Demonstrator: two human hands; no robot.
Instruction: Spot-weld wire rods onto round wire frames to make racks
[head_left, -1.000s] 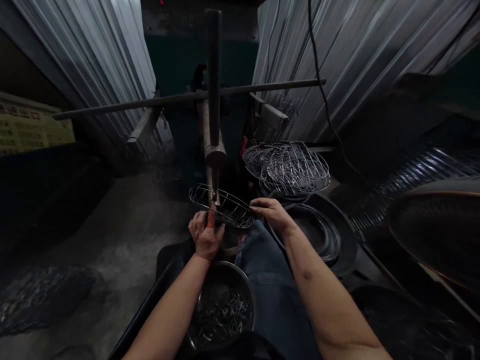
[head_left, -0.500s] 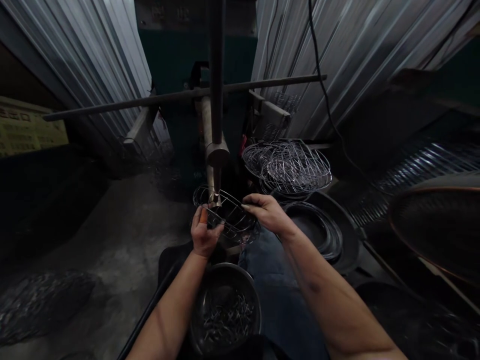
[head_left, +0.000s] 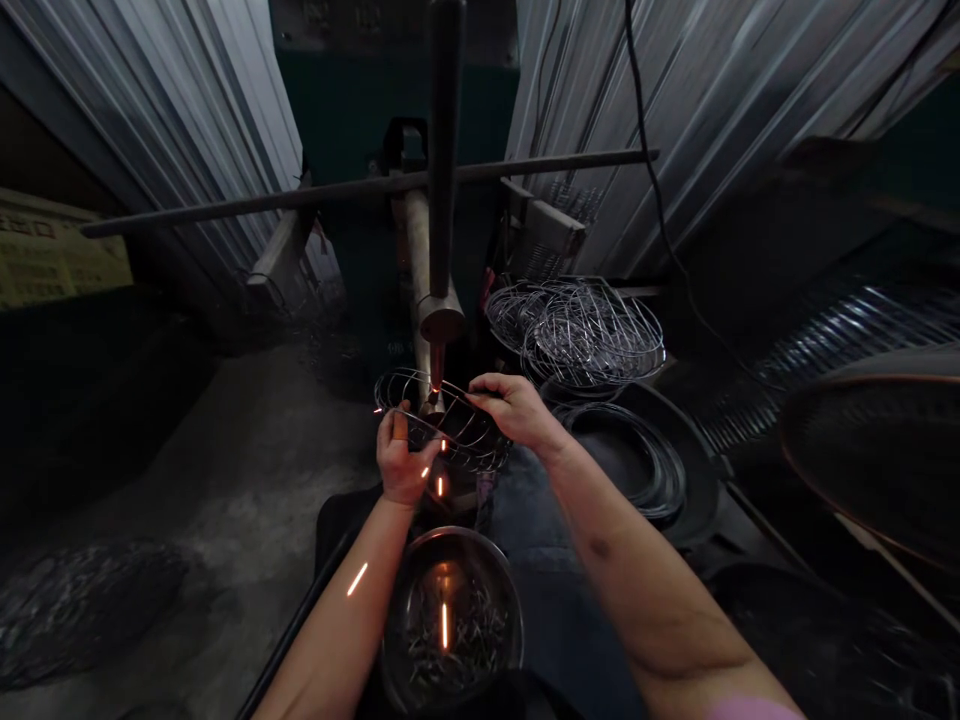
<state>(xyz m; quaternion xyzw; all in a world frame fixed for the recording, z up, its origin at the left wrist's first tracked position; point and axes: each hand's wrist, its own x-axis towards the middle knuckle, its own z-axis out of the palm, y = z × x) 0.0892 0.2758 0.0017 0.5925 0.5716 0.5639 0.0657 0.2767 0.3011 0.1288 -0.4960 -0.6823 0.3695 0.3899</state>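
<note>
My left grip [head_left: 401,465] and right grip [head_left: 517,410] clamped on wire basket [head_left: 457,430] under welder tip [head_left: 435,372], sparks [head_left: 440,487] flying; wire frames [head_left: 577,335] piled right of grips.

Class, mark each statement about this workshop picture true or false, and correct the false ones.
1. The left hand and right hand both hold a wire basket. True.
2. Sparks are flying near the basket. True.
3. The steel bowl below the hands is empty. False: it holds short wire pieces.
4. The stacked wire frames lie to the left of the hands. False: they lie to the right.
</note>
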